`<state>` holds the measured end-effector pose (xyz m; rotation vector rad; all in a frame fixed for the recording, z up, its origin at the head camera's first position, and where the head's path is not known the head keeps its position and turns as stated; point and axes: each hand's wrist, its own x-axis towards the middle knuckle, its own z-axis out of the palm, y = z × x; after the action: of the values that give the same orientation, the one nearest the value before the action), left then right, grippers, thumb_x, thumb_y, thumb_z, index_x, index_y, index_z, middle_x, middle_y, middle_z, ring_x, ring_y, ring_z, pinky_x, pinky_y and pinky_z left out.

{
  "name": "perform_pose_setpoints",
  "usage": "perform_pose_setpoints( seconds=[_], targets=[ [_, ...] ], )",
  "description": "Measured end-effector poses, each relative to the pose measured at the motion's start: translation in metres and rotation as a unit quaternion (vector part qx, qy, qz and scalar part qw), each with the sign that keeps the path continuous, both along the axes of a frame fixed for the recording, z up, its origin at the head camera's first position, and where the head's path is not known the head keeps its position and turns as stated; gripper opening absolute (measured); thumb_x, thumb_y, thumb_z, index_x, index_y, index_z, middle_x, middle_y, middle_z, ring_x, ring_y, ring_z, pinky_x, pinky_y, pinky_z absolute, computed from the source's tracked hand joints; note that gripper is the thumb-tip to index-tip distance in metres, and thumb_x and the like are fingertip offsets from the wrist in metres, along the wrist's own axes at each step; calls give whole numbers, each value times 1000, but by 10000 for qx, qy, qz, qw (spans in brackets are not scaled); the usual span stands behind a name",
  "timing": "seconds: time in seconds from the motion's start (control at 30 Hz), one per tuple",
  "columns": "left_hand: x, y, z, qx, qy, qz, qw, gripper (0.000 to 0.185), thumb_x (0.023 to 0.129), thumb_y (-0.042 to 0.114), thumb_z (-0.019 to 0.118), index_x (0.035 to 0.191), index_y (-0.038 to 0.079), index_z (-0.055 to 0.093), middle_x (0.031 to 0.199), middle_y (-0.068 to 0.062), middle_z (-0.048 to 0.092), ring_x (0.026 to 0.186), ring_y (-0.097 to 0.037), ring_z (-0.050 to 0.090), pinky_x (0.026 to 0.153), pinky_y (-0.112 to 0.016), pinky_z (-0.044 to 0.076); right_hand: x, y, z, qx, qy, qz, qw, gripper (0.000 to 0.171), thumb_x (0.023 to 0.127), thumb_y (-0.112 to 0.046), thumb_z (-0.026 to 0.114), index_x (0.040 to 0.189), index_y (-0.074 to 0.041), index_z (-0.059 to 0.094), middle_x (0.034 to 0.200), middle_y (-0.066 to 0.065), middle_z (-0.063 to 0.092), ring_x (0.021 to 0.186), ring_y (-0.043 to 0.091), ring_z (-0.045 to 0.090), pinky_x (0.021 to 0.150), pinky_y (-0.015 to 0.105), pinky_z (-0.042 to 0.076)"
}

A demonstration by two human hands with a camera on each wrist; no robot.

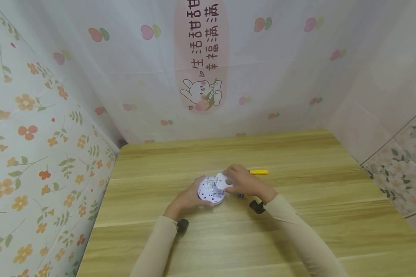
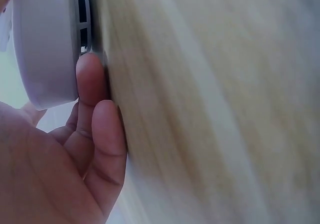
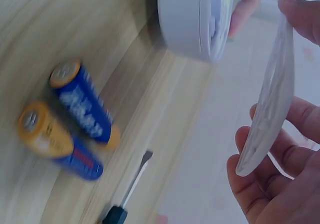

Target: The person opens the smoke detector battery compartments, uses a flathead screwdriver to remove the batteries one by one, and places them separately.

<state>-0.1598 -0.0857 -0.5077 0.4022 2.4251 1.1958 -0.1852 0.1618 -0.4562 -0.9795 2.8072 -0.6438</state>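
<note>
At the centre of the head view, a round white device (image 1: 210,189) lies flat on the table (image 1: 298,231) with its open back facing up. The left hand (image 1: 188,199) cups its lower left rim; in the left wrist view the fingers (image 2: 92,83) curl against the device's side (image 2: 45,43) where it meets the wood, so this hand has hold of it.

The right hand (image 1: 242,181) pinches a thin white cover (image 1: 223,181) between thumb and fingers, held on edge just above and to the right of the device. In the right wrist view the cover (image 3: 267,103) stands tilted, apart from the device's rim (image 3: 187,18), its flat face turned toward the open back. The device thus lies to the left of the cover, and the right hand is the nearer to the opening.

Two batteries (image 3: 65,121) lie side by side on the table at lower left of that view, with a screwdriver tip (image 3: 137,176) below them. Its yellow handle (image 1: 259,172) shows beyond the right hand.
</note>
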Motion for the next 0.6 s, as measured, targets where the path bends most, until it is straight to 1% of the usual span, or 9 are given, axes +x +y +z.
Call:
perform_pose_setpoints(
  seconds=[0.13, 0.33, 0.5, 0.6],
  targets=[
    [0, -1, 0, -57, 39, -35, 10000, 115, 69, 46, 84, 155, 16, 14, 153, -13, 37, 134, -32, 43, 110, -54, 36, -1, -11, -3, 87, -21, 71, 9999, 60, 81, -35, 76, 128, -2, 58, 117, 12, 59, 104, 23, 55, 92, 39, 49],
    [1, -1, -1, -1, -13, -1, 10000, 115, 69, 45, 84, 155, 17, 15, 155, -10, 35, 135, -30, 42, 110, -52, 35, -1, -24, -9, 71, -67, 197, 9998, 60, 79, -37, 77, 126, -3, 60, 116, 10, 59, 103, 21, 54, 88, 35, 50],
    [0, -1, -3, 141, -95, 46, 9998, 116, 68, 46, 85, 155, 17, 15, 154, -9, 36, 133, -28, 43, 109, -53, 36, -1, -34, -15, 152, 82, 385, 9991, 58, 80, -37, 77, 125, -5, 62, 115, 9, 59, 102, 20, 53, 85, 31, 48],
    [-1, -2, -5, 169, -94, 4, 9998, 116, 68, 46, 84, 155, 16, 14, 153, -9, 38, 131, -28, 45, 108, -52, 37, 0, -38, -19, 167, 195, 489, 9985, 56, 80, -35, 77, 125, -5, 62, 115, 9, 59, 101, 20, 53, 84, 30, 47]
  ],
)
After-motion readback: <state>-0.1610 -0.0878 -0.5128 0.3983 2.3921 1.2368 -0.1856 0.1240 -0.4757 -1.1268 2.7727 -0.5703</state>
